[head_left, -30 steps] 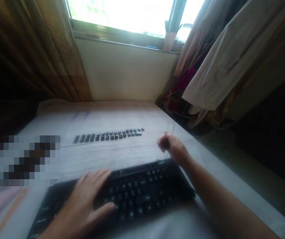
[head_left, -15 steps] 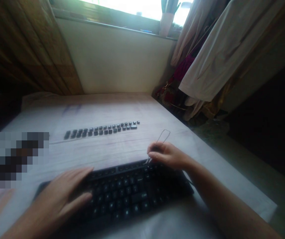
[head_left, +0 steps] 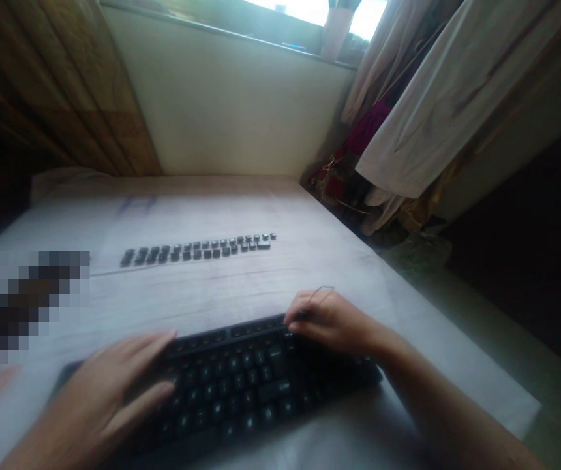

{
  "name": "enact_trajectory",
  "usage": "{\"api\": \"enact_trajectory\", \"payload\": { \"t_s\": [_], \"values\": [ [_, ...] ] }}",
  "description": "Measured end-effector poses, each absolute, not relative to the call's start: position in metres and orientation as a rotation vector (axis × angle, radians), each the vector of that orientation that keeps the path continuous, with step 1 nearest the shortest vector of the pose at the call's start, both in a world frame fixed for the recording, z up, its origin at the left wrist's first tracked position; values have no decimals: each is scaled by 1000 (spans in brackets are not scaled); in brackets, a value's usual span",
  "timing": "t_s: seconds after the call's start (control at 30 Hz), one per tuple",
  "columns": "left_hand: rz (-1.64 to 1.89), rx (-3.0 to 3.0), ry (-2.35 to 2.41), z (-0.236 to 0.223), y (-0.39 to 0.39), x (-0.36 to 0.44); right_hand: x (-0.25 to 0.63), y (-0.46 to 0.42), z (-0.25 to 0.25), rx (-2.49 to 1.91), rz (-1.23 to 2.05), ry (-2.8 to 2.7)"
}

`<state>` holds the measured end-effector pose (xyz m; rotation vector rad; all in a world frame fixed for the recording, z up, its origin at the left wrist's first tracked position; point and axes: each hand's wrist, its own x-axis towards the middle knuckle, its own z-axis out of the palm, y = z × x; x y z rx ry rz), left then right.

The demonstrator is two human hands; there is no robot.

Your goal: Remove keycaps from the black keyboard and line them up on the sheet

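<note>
A black keyboard (head_left: 231, 375) lies across the near part of the sheet-covered surface. Over its left end rests my left hand (head_left: 114, 382), fingers stretched out and thumb apart, covering some of the keys. My right hand (head_left: 322, 320) is closed in a pinch at the keyboard's upper right, low over the top edge. It grips a thin wire keycap puller (head_left: 327, 288), whose bent loop sticks up behind the fingers; its lower tips are hidden. Beyond the keyboard, loose black keycaps (head_left: 205, 254) lie in two rows.
A white patterned sheet (head_left: 222, 202) covers the surface, whose right edge drops to the floor. A blurred-out patch (head_left: 21, 307) is at the left. Hanging clothes (head_left: 417, 111) and a curtain (head_left: 89, 91) flank the wall under a window with a pot (head_left: 336, 32) on its sill.
My right hand has lowered onto the keyboard's upper edge, and the wire loop has tilted down toward the hand. The view has shifted slightly. My left hand stays on the keyboard.
</note>
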<state>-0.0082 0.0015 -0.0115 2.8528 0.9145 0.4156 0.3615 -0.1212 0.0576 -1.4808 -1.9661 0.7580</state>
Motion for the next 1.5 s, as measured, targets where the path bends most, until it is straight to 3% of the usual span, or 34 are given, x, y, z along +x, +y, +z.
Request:
{"api": "enact_trajectory", "payload": {
  "t_s": [0.37, 0.63, 0.87, 1.5],
  "values": [
    [399, 2814, 948, -7, -2, 0, 350, -126, 60, -1493, 528, -2228],
    [437, 2792, 962, 1, -4, 5, 352, -120, 55, -1625, 593, -2096],
    [425, 2806, 958, 3, -4, 7, 343, -121, 66, -1534, 463, -2400],
    [381, 2820, 942, -3, -1, 0, 351, -135, 27, -1525, 475, -1874]
  ]
}}
